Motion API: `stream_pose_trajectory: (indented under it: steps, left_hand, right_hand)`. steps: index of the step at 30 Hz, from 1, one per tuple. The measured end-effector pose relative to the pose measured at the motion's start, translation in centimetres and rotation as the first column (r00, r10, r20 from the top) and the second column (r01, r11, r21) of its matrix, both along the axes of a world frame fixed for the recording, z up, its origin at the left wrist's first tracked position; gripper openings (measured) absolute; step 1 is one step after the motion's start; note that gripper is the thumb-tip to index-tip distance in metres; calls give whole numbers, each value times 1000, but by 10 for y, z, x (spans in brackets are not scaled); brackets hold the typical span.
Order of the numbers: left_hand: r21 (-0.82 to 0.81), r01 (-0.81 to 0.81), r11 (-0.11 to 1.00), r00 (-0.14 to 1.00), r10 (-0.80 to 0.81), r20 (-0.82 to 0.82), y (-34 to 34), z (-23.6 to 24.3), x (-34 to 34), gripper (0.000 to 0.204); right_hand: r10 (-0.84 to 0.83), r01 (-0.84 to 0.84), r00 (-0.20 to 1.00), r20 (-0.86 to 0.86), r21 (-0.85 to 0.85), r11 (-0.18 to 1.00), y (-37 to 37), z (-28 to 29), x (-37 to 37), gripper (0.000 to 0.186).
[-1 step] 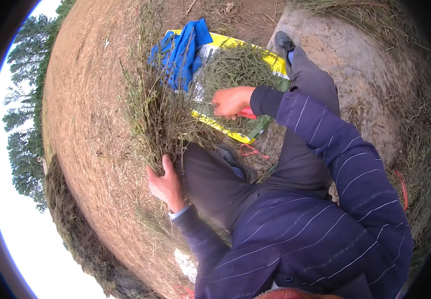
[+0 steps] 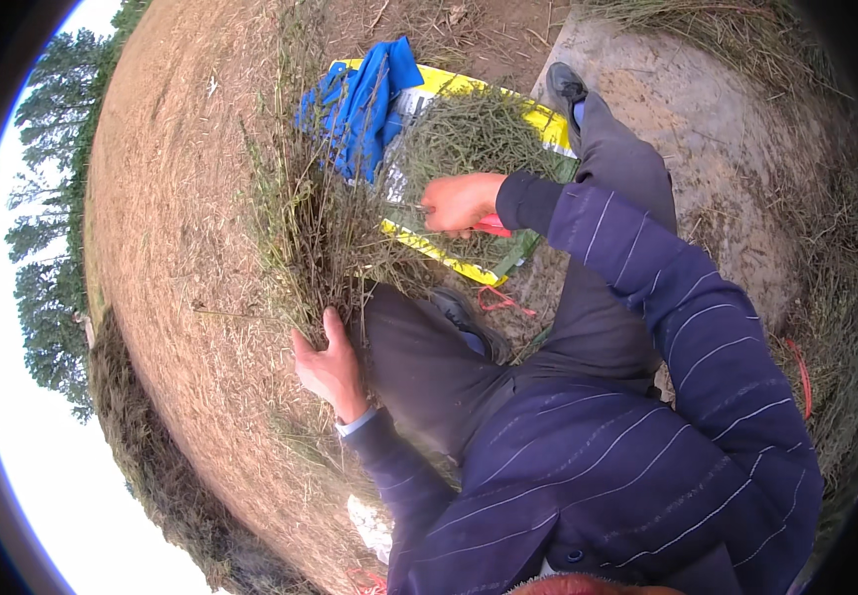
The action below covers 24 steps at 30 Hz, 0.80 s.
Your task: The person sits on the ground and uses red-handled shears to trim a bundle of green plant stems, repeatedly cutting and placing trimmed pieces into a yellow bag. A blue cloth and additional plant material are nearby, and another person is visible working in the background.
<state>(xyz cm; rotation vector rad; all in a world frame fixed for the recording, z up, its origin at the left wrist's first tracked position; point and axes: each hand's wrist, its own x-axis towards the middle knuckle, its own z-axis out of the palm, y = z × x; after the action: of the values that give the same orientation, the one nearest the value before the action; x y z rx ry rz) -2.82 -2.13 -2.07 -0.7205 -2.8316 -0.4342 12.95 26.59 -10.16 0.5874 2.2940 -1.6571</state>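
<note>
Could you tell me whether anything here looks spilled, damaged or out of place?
Nothing stands out. The left hand grips a tuft of grass at its base; the right hand holds a red-handled tool. Cut grass is heaped on the yellow sheet, beside a crumpled blue cloth.

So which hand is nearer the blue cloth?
Right. The right hand is beside the blue cloth, over the cut grass pile; the left hand grips grass stems lower down.
</note>
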Motion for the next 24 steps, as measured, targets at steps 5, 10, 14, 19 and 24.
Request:
stream_pose_trajectory:
  steps: [5, 10, 14, 19, 24]
  left_hand:
    - [-27, 5, 1000, 1000, -6, -20, -1, -2, -3, 101]
    - [-33, -12, 999, 1000, 11, -29, -4, -5, -6, 98]
    - [-50, -56, 997, 995, 60, 76, 1, 7, 1, 100]
    - [-37, -61, 997, 991, 65, 117, 3, 10, 4, 98]
    - [15, 20, 1000, 993, -18, -118, -5, -8, -4, 91]
  right_hand:
    - [-111, 117, 993, -48, 129, 985, -1, -5, -1, 32]
    - [-147, 131, 989, 34, 294, 947, 26, -3, 22, 47]
    - [-197, 195, 979, -53, 524, 829, 48, 11, 41, 52]
    - [-293, 301, 948, -128, 49, 952, 49, 17, 46, 49]
    - [-466, 526, 829, -309, 147, 838, 45, 25, 67, 41]
